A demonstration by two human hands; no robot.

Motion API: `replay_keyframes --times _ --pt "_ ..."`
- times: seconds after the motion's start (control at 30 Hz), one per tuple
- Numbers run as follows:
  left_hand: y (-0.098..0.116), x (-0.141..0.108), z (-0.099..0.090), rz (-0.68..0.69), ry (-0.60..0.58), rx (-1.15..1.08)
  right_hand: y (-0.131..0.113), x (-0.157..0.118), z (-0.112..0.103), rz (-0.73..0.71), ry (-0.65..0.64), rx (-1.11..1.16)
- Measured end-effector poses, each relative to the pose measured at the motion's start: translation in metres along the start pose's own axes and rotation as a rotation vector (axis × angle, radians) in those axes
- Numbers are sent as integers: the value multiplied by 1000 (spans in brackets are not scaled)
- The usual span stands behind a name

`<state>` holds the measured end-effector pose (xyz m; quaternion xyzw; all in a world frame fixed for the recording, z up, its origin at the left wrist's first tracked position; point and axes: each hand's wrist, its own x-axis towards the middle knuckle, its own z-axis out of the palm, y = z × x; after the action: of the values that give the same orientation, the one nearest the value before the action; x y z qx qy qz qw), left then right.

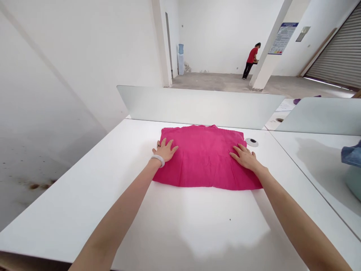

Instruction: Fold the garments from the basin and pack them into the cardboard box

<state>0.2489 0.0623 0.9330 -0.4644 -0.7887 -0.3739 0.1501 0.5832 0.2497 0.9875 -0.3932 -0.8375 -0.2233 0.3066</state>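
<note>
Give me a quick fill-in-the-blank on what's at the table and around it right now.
The left hand wears a white ____ on its wrist.
The right hand and the left lie flat on a folded ____ garment.
The round grommet in the white table lies nearer the ____ hand.
The blue-topped object by the far wall is a water ____.

Missing words: bangle; pink; right; dispenser.
</note>
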Motion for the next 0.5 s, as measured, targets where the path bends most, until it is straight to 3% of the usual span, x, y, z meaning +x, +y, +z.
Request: replay_keyframes --times 0.1,0.23,0.4,0.5 --pt "-2 -4 14 -46 -7 25 -6 -10 11 48 6 13" --pt "-6 -6 27 -25 80 56 -7 -12 19 60 64 12" --pt "-3 -12 25 -9 160 92 -7 -13 14 66 69 -9" --pt "16 -24 22 71 235 138 -25 -17 4 22 126 -36"
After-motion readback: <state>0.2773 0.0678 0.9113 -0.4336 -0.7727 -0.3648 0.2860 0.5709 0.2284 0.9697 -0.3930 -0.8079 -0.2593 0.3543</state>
